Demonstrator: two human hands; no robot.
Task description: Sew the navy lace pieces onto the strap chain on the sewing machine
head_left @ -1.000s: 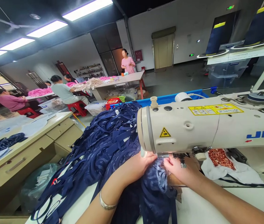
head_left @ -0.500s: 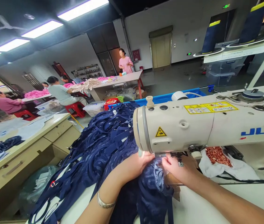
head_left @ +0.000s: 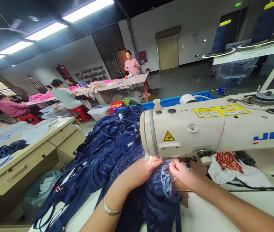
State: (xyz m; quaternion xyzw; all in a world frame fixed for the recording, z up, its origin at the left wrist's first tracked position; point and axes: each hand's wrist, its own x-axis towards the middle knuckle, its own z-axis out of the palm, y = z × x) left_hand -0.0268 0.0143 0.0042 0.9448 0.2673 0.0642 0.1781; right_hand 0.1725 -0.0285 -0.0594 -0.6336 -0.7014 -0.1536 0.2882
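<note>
A navy lace bra (head_left: 162, 185) lies under the head of a white sewing machine (head_left: 175, 132), its cup hanging toward me. My left hand (head_left: 147, 167), with a silver bangle on the wrist, presses its closed fingers on the fabric left of the needle area; the fingertips are partly hidden by the machine head. My right hand (head_left: 184, 170) pinches the fabric edge just right of the needle area. The needle itself cannot be made out. Left of the machine, a big heap of navy bras (head_left: 107, 145) with straps spreads over the machine table (head_left: 207, 209).
Small copper-coloured parts (head_left: 227, 162) lie on a white cloth beneath the machine arm. Navy thread cones (head_left: 220, 38) stand at upper right. A desk with drawers (head_left: 32, 161) is on the left. Several co-workers are at tables behind, one standing in pink (head_left: 132, 66).
The whole view has shifted slightly to the right. Both hands keep their places on the fabric at the machine.
</note>
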